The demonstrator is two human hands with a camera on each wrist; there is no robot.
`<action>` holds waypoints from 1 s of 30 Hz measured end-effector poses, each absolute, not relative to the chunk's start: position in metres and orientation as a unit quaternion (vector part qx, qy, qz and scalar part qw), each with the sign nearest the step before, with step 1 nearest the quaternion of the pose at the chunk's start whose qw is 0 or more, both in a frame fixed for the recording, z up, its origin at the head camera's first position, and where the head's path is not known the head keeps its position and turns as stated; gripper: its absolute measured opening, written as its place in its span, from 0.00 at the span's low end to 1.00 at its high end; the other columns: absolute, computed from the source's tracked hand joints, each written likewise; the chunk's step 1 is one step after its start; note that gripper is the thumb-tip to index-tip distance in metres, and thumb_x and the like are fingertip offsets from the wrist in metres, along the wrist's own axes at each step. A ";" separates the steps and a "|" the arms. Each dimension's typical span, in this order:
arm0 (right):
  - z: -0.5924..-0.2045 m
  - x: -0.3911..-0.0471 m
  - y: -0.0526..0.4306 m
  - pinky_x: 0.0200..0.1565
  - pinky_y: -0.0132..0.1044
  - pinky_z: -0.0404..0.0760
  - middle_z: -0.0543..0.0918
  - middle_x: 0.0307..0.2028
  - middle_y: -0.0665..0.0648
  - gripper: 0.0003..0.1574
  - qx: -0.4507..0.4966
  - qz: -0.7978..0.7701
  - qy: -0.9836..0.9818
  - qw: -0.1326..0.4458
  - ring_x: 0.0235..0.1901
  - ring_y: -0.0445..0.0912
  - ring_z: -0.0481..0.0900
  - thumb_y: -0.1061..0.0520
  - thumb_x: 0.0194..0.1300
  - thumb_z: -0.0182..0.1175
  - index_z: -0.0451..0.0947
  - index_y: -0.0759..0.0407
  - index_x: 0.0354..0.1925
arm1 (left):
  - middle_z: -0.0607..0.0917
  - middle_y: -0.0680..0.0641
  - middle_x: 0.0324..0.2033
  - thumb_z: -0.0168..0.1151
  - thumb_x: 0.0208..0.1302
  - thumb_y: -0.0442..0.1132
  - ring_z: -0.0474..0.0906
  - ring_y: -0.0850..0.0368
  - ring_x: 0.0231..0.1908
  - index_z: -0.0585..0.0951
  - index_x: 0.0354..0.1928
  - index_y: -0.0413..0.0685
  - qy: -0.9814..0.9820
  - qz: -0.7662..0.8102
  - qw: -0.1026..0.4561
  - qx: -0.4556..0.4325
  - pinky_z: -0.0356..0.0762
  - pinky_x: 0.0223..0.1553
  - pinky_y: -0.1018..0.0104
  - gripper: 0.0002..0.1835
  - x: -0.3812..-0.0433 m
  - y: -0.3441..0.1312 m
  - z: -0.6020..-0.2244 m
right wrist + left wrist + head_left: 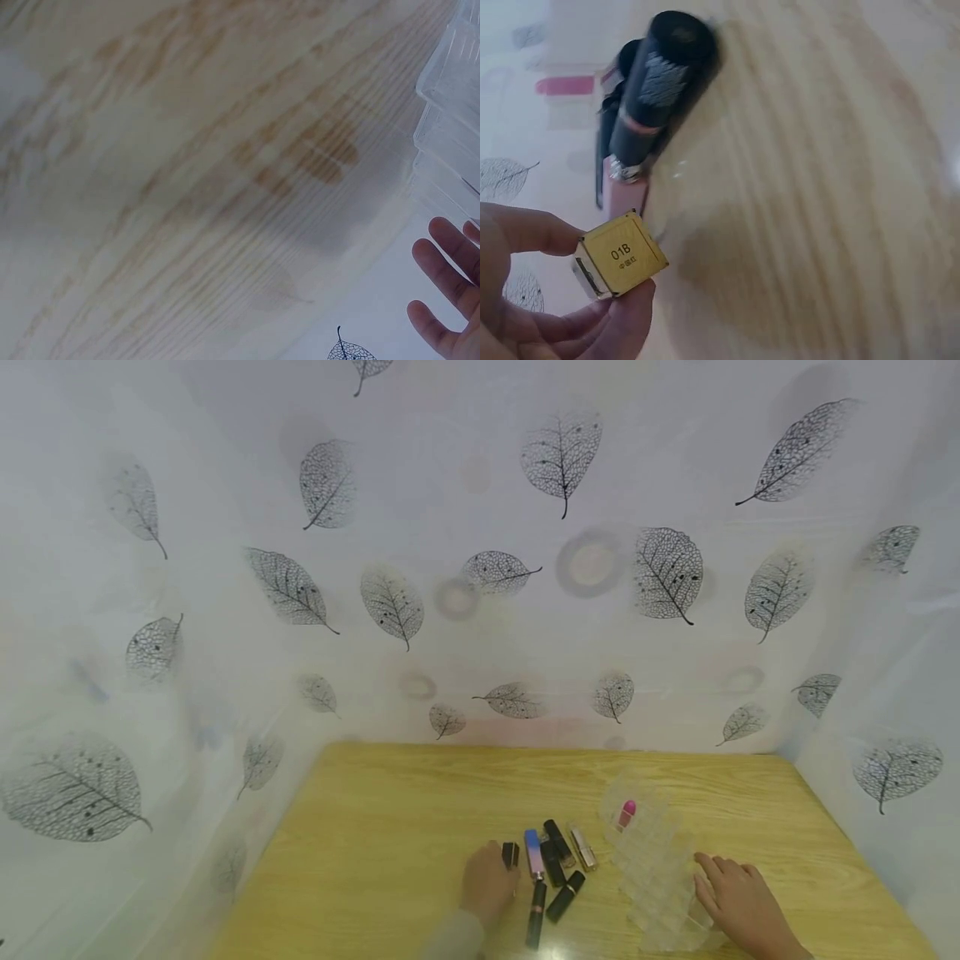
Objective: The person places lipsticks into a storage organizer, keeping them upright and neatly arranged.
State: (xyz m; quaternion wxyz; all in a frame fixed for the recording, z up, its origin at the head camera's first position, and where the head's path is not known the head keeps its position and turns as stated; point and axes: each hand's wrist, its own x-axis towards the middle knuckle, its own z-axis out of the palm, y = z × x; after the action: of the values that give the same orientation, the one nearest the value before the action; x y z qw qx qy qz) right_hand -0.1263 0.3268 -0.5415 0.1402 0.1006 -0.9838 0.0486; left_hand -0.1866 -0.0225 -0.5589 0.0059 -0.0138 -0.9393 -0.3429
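My left hand (489, 883) pinches a square lipstick tube (622, 255) between thumb and fingers. Its gold end, printed "01B", faces the left wrist camera; in the head view its dark end (511, 855) shows beside the fingers. My right hand (742, 903) is at the right side of a clear stepped lipstick organizer (651, 881), its fingers spread and loosely extended. In the right wrist view, those fingers (446, 274) are close to the organizer's clear tiers (448, 142). A bright pink lipstick (627, 811) stands in the organizer's far part.
Several lipsticks lie between my left hand and the organizer: a blue-and-pink tube (534, 853), a black tube with a pinkish band (536, 914), another black one (566, 897) and a silvery one (582, 847). Leaf-printed sheeting (480, 643) surrounds the wooden table (390, 810).
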 end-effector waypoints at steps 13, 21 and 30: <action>-0.542 -0.125 0.326 0.39 0.53 0.77 0.82 0.33 0.58 0.17 0.102 0.050 -0.982 0.152 0.34 0.51 0.80 0.55 0.60 0.59 0.78 0.65 0.45 | 0.81 0.46 0.30 0.63 0.60 0.40 0.76 0.64 0.26 0.76 0.46 0.38 -0.829 -0.554 -0.011 -0.080 0.76 0.24 0.74 0.16 -0.207 -0.039 -0.508; -0.544 -0.125 0.327 0.39 0.53 0.77 0.82 0.33 0.57 0.17 0.099 0.051 -0.984 0.140 0.34 0.51 0.80 0.55 0.60 0.59 0.78 0.65 0.45 | 0.81 0.41 0.36 0.62 0.61 0.37 0.76 0.68 0.30 0.76 0.50 0.41 -0.772 -0.620 -0.014 -0.141 0.78 0.29 0.74 0.16 -0.204 -0.034 -0.477; -0.545 -0.126 0.328 0.38 0.52 0.77 0.82 0.32 0.57 0.17 0.109 0.045 -0.980 0.160 0.33 0.51 0.80 0.55 0.60 0.59 0.78 0.65 0.45 | 0.82 0.39 0.36 0.62 0.58 0.31 0.77 0.65 0.35 0.75 0.49 0.36 -0.756 -0.608 0.032 -0.242 0.82 0.39 0.70 0.16 -0.177 -0.029 -0.433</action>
State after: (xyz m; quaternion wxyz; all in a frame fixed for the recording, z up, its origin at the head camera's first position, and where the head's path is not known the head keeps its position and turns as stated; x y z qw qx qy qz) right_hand -0.1259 0.3284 -0.5451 0.1596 0.1086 -0.9802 0.0446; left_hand -0.1768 -0.0289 -0.4330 0.0321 -0.2415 -0.7557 -0.6080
